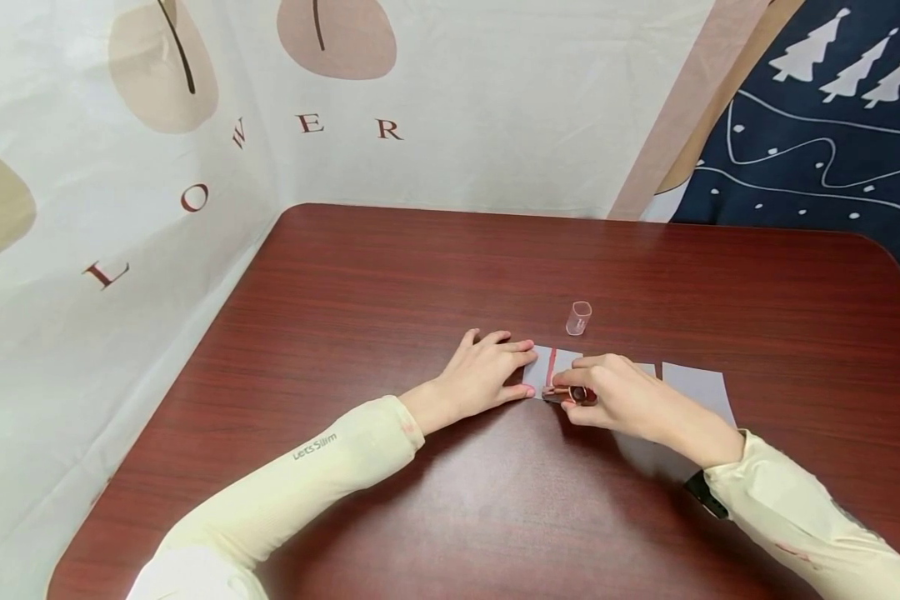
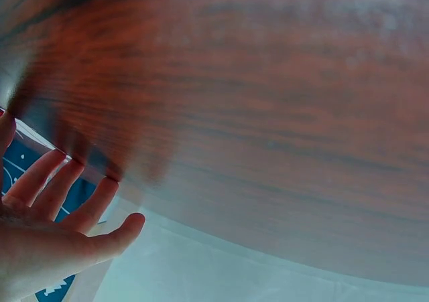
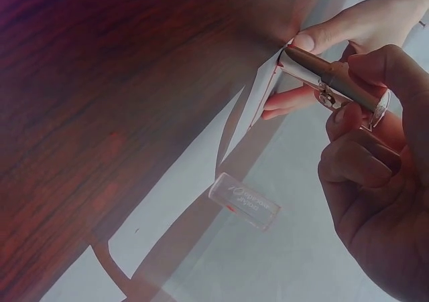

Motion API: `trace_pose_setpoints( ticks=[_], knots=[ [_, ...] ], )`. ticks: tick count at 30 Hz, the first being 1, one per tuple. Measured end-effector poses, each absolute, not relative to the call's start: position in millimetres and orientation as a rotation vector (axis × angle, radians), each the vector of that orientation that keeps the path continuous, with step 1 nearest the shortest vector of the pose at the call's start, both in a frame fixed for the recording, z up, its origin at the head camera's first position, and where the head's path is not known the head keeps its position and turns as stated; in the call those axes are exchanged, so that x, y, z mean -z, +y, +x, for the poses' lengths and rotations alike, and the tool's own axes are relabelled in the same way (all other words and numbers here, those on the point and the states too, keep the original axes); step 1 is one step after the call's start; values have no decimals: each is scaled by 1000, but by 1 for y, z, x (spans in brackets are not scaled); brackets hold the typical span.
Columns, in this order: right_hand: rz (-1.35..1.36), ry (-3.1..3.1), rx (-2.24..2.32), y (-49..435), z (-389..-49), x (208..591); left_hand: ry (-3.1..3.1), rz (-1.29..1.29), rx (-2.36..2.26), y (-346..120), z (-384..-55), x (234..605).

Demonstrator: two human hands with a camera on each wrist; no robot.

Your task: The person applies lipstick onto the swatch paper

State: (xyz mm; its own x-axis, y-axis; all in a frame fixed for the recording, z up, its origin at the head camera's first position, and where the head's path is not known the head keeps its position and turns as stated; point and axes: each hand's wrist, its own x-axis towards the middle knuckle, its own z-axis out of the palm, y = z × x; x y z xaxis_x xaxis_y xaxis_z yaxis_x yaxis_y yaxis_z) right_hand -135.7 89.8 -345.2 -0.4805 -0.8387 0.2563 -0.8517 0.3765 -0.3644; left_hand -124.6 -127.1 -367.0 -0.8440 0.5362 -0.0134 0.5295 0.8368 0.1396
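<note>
In the head view my right hand [image 1: 617, 390] pinches a shiny metallic lipstick [image 1: 566, 395] between thumb and fingers, its tip at the near edge of a small white paper [image 1: 537, 360]. A red stripe [image 1: 552, 363] runs across that paper. The right wrist view shows the lipstick [image 3: 335, 81] from the side, slanting down to the sheet. My left hand [image 1: 483, 371] lies with spread fingers, fingertips resting on the paper's left edge. Behind the paper stands a clear lipstick cap [image 1: 578, 319], with faint lettering in the right wrist view. The left wrist view shows only the left hand's fingers [image 2: 87, 208].
Two more white papers lie to the right: one partly under my right hand, the other a separate sheet [image 1: 696, 386]. All rest on a reddish-brown wooden table [image 1: 420, 267]. Printed cloth [image 1: 480, 125] hangs behind and left. A dark band [image 1: 705, 494] circles the right wrist.
</note>
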Motion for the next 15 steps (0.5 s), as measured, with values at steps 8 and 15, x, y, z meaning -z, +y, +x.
trace_pose_setpoints(
  ticks=[8,15],
  knots=[
    [1598,-2577,-725,90,-136,345,2956,846,-198,-126,-125,367],
    [1585,-2601,-716,90,-134,345,2960,845,-194,-127,-125,368]
  ],
)
